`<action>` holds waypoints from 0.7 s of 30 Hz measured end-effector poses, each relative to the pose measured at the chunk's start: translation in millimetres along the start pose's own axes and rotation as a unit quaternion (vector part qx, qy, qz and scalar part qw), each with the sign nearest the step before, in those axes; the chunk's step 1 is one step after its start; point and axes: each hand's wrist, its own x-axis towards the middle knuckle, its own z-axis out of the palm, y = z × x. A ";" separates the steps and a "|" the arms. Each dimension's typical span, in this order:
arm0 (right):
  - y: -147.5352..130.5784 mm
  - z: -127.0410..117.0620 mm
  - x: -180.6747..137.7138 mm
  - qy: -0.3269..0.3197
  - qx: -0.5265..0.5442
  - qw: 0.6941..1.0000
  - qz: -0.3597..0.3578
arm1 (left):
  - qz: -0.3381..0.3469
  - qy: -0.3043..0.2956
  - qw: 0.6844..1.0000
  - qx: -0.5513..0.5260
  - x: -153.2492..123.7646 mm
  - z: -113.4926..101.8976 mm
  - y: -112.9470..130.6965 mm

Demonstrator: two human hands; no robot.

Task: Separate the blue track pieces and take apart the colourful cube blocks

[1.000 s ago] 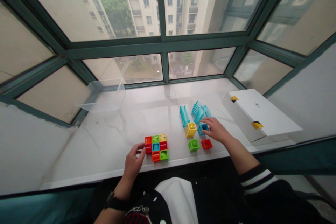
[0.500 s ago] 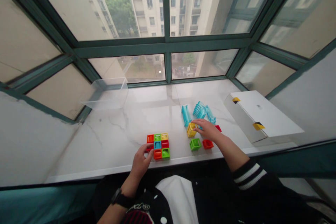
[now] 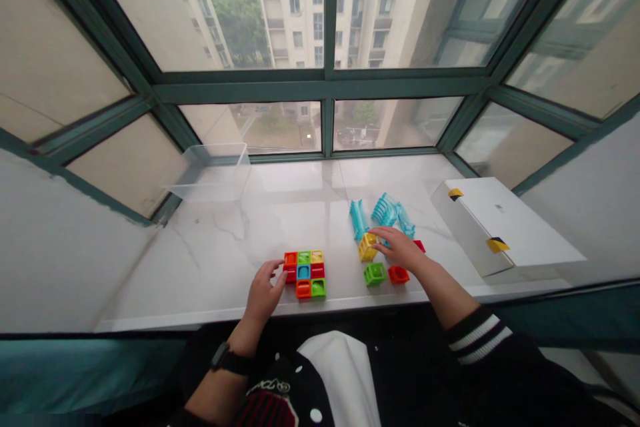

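My right hand (image 3: 397, 247) has its fingertips on a yellow hollow toy block (image 3: 367, 249), which stands on the white sill. My left hand (image 3: 263, 290) is by the left side of a flat cluster of coloured blocks (image 3: 303, 272), thumb and fingers apart around nothing. The cluster has red, orange, green, yellow and blue blocks joined in rows, with a gap at its near left corner. A green block (image 3: 375, 275) and a red block (image 3: 399, 275) lie loose below my right hand. Another red piece (image 3: 419, 246) shows partly behind my right wrist.
Translucent blue track pieces (image 3: 359, 219) lie beyond the yellow block. At the back left of the sill (image 3: 225, 280) is a clear plastic bin (image 3: 210, 190). A white box (image 3: 510, 223) with yellow-and-black tabs stands on the right. Green-framed windows enclose the back and sides.
My left hand has drawn back a little to the left from the block cluster. My right hand stays at the yellow block. The whole view has shifted slightly.
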 end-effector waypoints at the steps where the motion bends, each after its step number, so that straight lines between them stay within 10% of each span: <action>1: -1.3 -1.3 -0.1 0.001 0.001 1.000 -0.001 | -0.001 0.005 1.000 0.004 1.5 -1.5 -1.0; 14: -50.6 -53.2 -26.2 0.377 0.074 0.922 0.055 | -0.042 -0.010 0.999 0.022 23.0 6.5 -38.4; 21: -102.0 -32.6 -32.8 0.328 0.079 0.941 -0.034 | -0.031 -0.082 0.994 0.068 41.2 31.0 -50.0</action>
